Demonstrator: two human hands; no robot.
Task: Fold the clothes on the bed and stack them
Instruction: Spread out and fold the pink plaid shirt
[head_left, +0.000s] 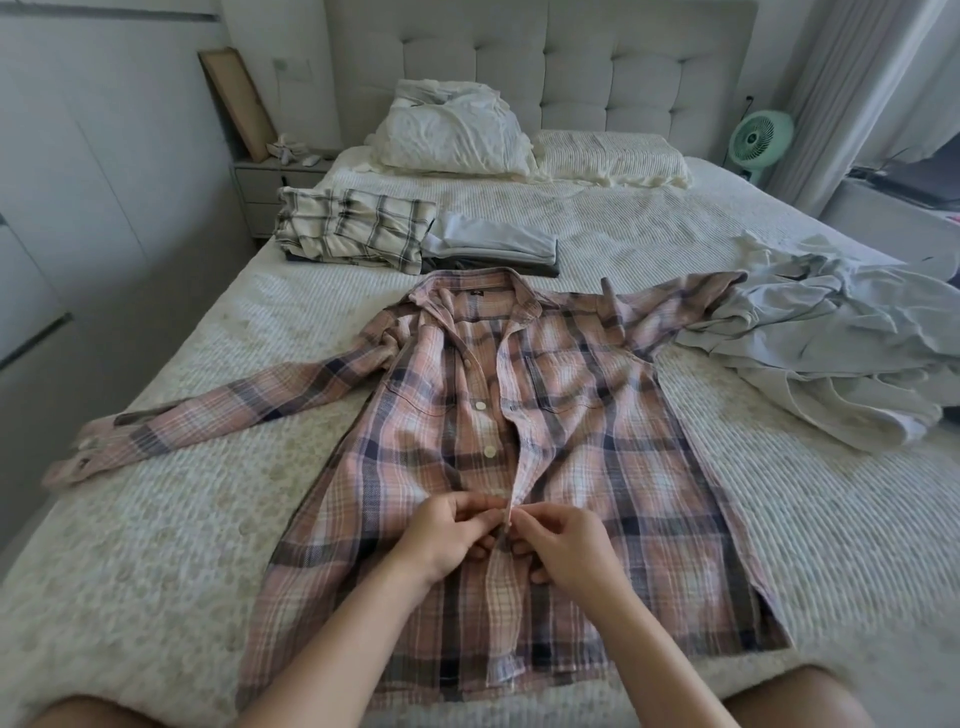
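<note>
Bed (156, 545) bears a plaid shirt (571, 467); its placket is pinched by left hand (447, 535) and right hand (566, 540), each grip closed tight; edges are best kept aligned for buttoning.

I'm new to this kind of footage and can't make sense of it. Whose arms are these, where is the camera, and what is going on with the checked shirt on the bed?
There is no machine here. A person wears one wide-angle camera on the head, looking forward and down, so the arms coming in from the bottom edge are their own.

On the bed a pink plaid shirt lies spread out front side up, sleeves out to both sides. The left hand and the right hand both pinch its front edges at the middle, apparently working on a button there.

Beyond the collar sit already folded clothes: a cream checked pile and a pale grey pile beside it. To the right lies a crumpled light grey garment, not folded yet. Pillows rest against the headboard.
</note>
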